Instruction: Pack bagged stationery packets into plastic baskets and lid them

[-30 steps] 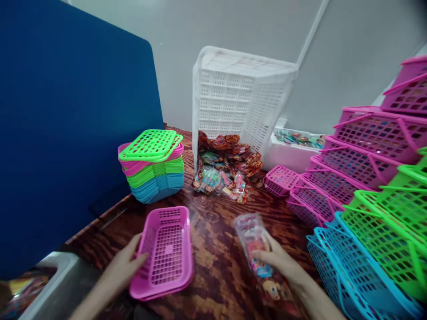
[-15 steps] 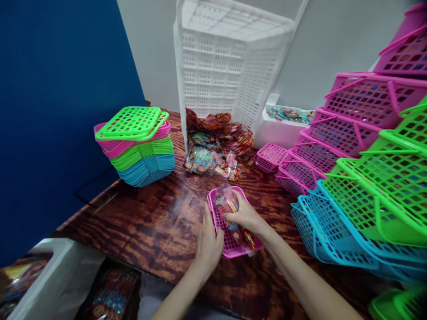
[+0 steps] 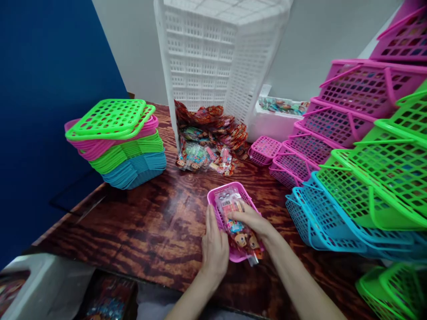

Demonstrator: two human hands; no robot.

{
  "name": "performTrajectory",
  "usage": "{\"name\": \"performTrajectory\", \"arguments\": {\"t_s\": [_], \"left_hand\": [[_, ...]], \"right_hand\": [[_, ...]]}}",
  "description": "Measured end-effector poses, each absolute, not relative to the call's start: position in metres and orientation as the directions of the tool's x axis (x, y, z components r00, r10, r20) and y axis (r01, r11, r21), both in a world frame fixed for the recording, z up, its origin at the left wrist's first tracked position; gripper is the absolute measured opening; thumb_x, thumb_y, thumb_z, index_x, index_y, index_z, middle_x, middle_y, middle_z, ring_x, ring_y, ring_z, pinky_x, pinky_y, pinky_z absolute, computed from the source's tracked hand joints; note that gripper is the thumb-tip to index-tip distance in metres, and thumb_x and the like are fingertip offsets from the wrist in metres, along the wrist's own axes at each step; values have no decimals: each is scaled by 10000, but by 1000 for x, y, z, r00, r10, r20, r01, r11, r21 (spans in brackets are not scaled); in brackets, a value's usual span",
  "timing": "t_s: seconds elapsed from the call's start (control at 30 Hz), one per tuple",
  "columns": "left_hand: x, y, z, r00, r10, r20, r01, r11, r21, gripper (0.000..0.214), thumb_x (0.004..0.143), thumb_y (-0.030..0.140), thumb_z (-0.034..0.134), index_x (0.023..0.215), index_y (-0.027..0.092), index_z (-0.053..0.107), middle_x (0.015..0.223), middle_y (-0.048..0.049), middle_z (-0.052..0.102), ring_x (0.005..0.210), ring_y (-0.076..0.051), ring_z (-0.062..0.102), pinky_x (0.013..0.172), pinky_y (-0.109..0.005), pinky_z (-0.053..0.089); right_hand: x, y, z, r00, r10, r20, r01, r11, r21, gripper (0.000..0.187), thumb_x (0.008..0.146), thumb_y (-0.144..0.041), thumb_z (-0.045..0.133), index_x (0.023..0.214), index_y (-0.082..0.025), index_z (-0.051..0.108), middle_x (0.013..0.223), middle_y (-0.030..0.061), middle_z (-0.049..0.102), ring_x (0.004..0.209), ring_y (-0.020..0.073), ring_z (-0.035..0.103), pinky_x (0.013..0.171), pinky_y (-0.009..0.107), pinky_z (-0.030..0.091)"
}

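A small pink plastic basket [image 3: 246,188] with a mesh bottom sits in front of me, tilted slightly on the table. My left hand [image 3: 215,249] lies along its left rim, fingers stretched down the outer side and thumb over the edge. Inside the basket my right hand [image 3: 251,220] grips a clear plastic packet [image 3: 225,202] with pink and blue contents and a printed label. Packets with cartoon-face prints [image 3: 245,241] lie at the near end, and a clear wrapper end hangs over the rim. My right fingertips are partly hidden.
Stacked blue, green and pink baskets [image 3: 133,155] stand left. A white crate [image 3: 200,58] on its side spills packets [image 3: 203,153] onto the wooden table [image 3: 143,231]. Tall piles of filled pink, green [image 3: 383,173] and blue baskets line the right. A white box [image 3: 267,126] sits behind.
The packet in my right hand has gone from raised and blurred to lying flat in the basket. My left hand has shifted slightly along the rim. The whole view has moved a little.
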State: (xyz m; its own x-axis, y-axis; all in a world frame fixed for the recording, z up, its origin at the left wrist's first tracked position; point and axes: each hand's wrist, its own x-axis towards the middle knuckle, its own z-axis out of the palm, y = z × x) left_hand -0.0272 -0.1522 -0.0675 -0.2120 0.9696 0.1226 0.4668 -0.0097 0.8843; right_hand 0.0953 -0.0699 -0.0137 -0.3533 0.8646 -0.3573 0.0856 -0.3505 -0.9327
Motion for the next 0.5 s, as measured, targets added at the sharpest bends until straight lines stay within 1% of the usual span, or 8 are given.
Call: {"name": "performTrajectory", "arguments": {"t_s": [0.03,0.1,0.17,0.23,0.3,0.4,0.5], "left_hand": [[-27,-153,-67,-207,972,111,476,1,880,696,890,130,338,1559,100,149,1628,-139,182,1496,-219,200,1198,-377,254],[-27,-155,-65,-204,975,86,495,27,869,698,885,134,338,1558,99,154,1631,-149,156,1484,-247,239,1187,-402,270],[-26,-157,-61,-202,977,66,514,48,857,696,891,147,337,1560,104,150,1635,-155,127,1461,-267,298,1174,-409,287],[-27,-159,-57,-192,980,52,530,59,846,694,902,167,338,1564,110,138,1639,-158,99,1438,-279,347,1159,-403,307],[-28,-160,-53,-184,982,37,539,69,840,696,903,174,345,1566,120,137,1641,-160,76,1416,-286,385,1143,-399,329],[-29,-161,-50,-183,983,26,542,79,837,704,890,167,361,1564,138,161,1643,-154,67,1394,-295,418,1127,-398,349],[-29,-161,-50,-176,984,21,546,80,834,707,886,166,362,1563,128,162,1640,-160,87,1403,-306,401,1127,-411,349]], "right_hand": [[99,-72,-14,-395,819,-416,-1,-453,-892,529,654,-312,785,1130,-187,589,949,31,722,784,189,675,737,306,531],[105,-74,-14,-433,740,-515,-86,-602,-794,469,667,-274,797,1089,-178,615,896,26,739,715,166,681,717,290,545],[109,-73,-15,-432,658,-617,-99,-715,-692,366,695,-245,782,1020,-156,638,834,32,745,678,161,687,714,286,560],[111,-69,-17,-427,571,-701,-75,-795,-602,269,737,-254,750,955,-131,653,773,46,744,645,168,690,702,289,571],[111,-65,-18,-434,512,-741,-50,-835,-548,229,775,-266,718,935,-112,661,745,60,744,628,175,692,698,294,578],[109,-63,-17,-418,505,-755,-54,-844,-534,180,801,-238,682,918,-101,671,721,61,744,605,163,688,688,276,579],[108,-65,-16,-416,511,-752,-55,-840,-540,164,802,-247,672,899,-115,679,717,54,745,608,163,688,697,288,585]]}}
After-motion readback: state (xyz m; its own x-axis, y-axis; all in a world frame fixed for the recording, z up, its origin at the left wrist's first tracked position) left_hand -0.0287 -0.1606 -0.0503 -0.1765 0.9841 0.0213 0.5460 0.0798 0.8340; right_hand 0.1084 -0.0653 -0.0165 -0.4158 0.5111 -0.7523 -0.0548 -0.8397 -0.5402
